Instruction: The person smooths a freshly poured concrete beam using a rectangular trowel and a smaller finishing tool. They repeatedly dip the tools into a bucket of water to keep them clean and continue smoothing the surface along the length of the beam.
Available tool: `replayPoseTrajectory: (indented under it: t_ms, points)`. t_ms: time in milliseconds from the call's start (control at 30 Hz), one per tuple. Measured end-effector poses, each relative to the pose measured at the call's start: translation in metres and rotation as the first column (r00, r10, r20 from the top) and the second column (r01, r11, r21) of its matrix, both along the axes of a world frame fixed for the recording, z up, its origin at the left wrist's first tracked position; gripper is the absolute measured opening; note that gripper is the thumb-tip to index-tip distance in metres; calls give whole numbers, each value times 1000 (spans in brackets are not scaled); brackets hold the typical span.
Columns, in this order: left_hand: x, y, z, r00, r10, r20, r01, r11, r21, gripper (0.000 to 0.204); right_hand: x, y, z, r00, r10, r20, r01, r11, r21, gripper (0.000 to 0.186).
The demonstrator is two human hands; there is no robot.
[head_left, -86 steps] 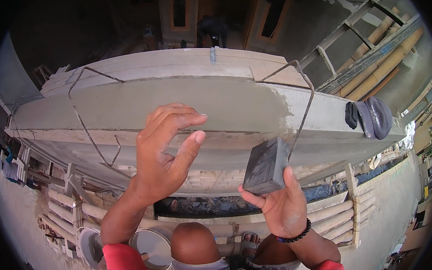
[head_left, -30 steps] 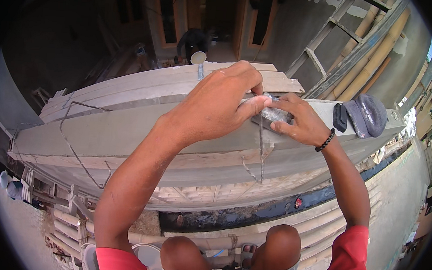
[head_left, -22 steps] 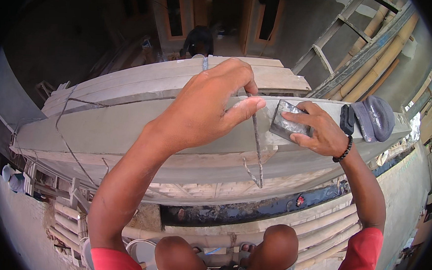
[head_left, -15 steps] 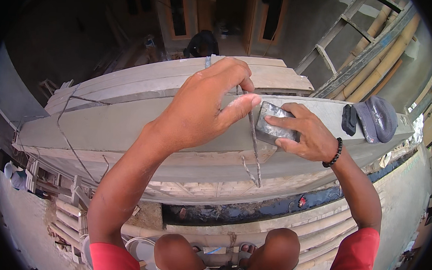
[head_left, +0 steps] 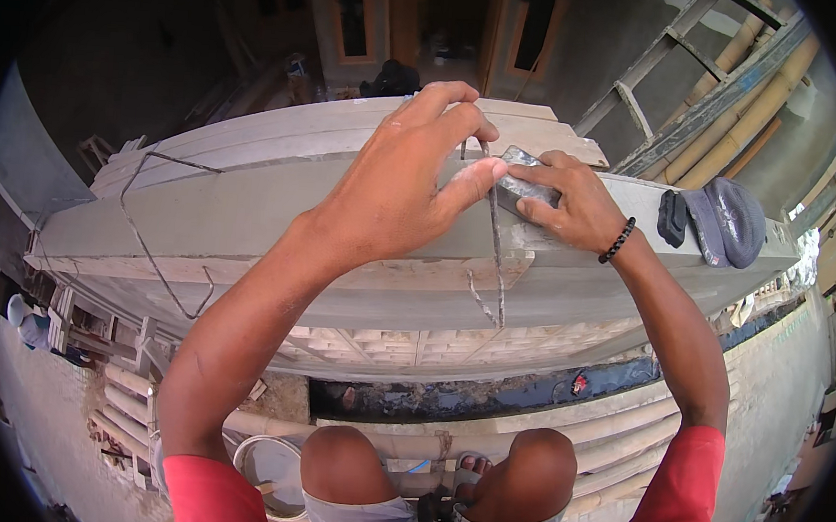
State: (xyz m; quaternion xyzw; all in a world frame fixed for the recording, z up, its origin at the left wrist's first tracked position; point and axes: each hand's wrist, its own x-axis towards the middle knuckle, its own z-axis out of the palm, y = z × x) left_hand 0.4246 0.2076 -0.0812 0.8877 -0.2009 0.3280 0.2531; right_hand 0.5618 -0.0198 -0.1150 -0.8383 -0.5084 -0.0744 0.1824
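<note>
My left hand [head_left: 424, 166] is raised over the grey plastered concrete beam [head_left: 343, 228], fingers loosely curled with thumb and fingertips at the upper part of a bent steel rod [head_left: 495, 266]. My right hand [head_left: 575, 199] grips a dark rectangular block [head_left: 520, 157] with a mottled, shiny top, pressed on the beam just right of the rod; its underside is hidden. Farther right on the beam lie a grey cap [head_left: 727, 222] and a small black object [head_left: 671, 217]. A second bent rod [head_left: 138, 215] sticks out at the left.
Pale boards [head_left: 244, 131] line the beam's far edge. A ladder [head_left: 638, 102] and bamboo poles [head_left: 772, 110] lean at back right. A crouching person [head_left: 389, 79] is beyond. Below me are a bamboo platform [head_left: 598, 444], a white bucket [head_left: 267, 462] and a dark wet trench [head_left: 477, 399].
Both hands have risen in the picture, along with the beam. The block, turned up in my right hand earliest, now rests on the beam. My left hand has moved onto the rod.
</note>
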Motion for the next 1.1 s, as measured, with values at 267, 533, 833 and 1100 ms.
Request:
replayPoseTrajectory:
  t_ms: [267, 533, 833, 1100]
  points:
    - [-3, -4, 8, 996, 52, -78, -52, 999, 2, 32, 12, -11, 1, 999, -48, 11, 48, 999, 11, 46]
    - [-116, 47, -7, 971, 232, -49, -230, 972, 49, 46, -35, -117, 25, 982, -178, 70, 181, 983, -44, 48]
    - [-299, 92, -105, 735, 580, -351, -669, 703, -241, 37, -126, -72, -102, 666, 5, -746, -232, 952, -201, 57]
    - [-365, 83, -167, 520, 677, -521, -840, 293, -456, 32, -197, 118, -175, 421, 320, -849, -680, 730, -62, 66]
